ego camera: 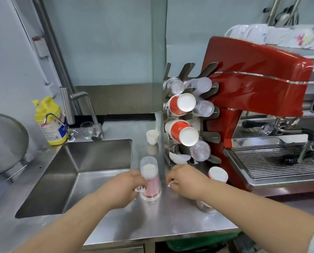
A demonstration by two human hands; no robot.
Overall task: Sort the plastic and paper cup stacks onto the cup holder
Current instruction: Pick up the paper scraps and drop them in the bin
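Cups nested clear over red paper (150, 181) stand upside down, long axis upright, on brushed steel counter (170, 220) just left of the metal cup holder (212, 137). Left hand (123, 187) grasps the base; right hand (185, 181) pinches something white.

— What sits on the steel counter (172, 221)?
— An upturned cup stack (150, 181) at its middle, a small white cup (152, 136) at twelve o'clock, the soap jug (51, 121) toward ten.
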